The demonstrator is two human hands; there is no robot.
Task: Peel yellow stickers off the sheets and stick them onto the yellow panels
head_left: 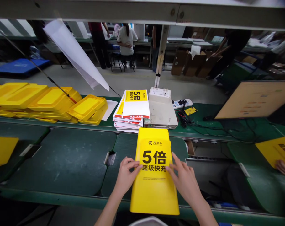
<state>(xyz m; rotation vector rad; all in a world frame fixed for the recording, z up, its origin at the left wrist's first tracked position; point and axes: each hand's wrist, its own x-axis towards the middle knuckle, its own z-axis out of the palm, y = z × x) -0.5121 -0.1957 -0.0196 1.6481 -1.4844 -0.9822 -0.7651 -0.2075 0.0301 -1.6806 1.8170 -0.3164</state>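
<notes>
A yellow plastic panel (155,201) lies lengthwise in front of me on the green work surface. Over its upper part is a yellow printed sheet (154,156) with black lettering and a large "5"; where its lower edge ends I cannot tell. My left hand (126,175) pinches the sheet's left edge between thumb and fingers. At the right edge, my right hand (186,177) has its thumb and fingertips closed on the sheet. Just beyond the panel stands a stack of white, yellow and red printed sheets (135,106).
Yellow plastic trays (51,99) are piled at the left. A grey metal box (160,110), cables (198,124) and a tilted monitor (255,100) stand behind the green conveyor plates (74,160). Another person's hand (284,169) holds a yellow panel at far right. An overhead beam crosses the top.
</notes>
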